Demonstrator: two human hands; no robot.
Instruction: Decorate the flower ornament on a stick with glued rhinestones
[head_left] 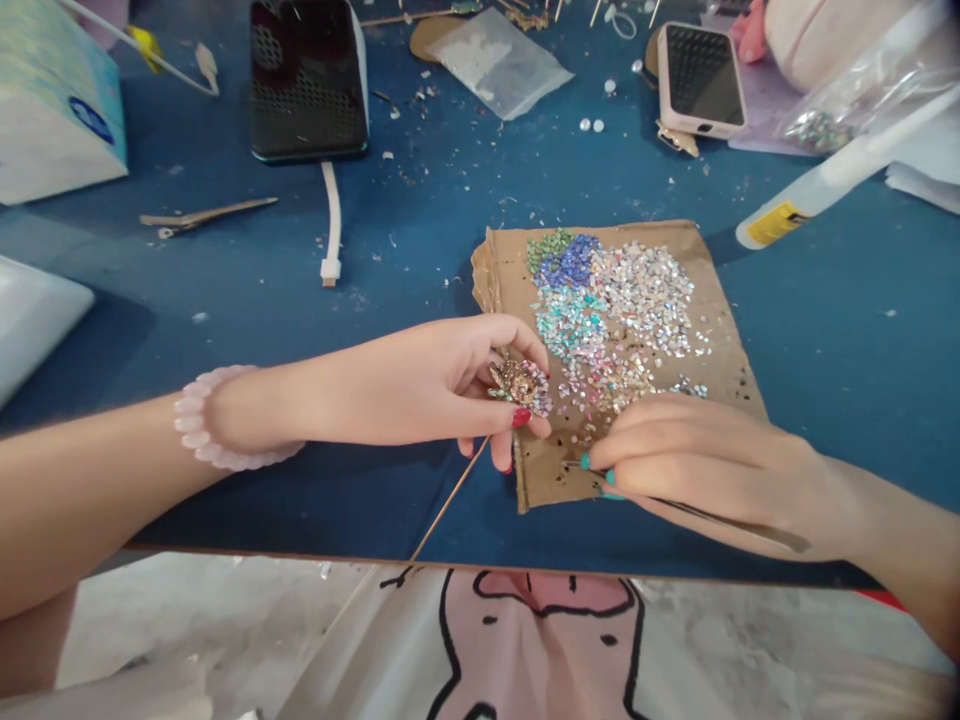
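Between the thumb and fingers of my left hand (487, 385) is a small gold ornament (517, 382) set with pinkish and clear stones. A thin gold stick (450, 497) runs down from it past the table's front edge. My right hand (720, 470) pinches a pair of slim metal tweezers (720, 518), their tips low over the near part of a cardboard sheet (540, 485). On that cardboard lie loose rhinestones (645, 290) in patches of green, blue, turquoise, pink and clear. Whether a stone sits in the tweezer tips is too small to tell.
Behind the cardboard are a black-topped device (309, 80) with a short white cable (330, 225), a plastic bag (499, 65) and a phone (701, 80). A glue tube (840, 175) slants in from the right. At left are a hair clip (206, 214) and a tissue box (60, 100).
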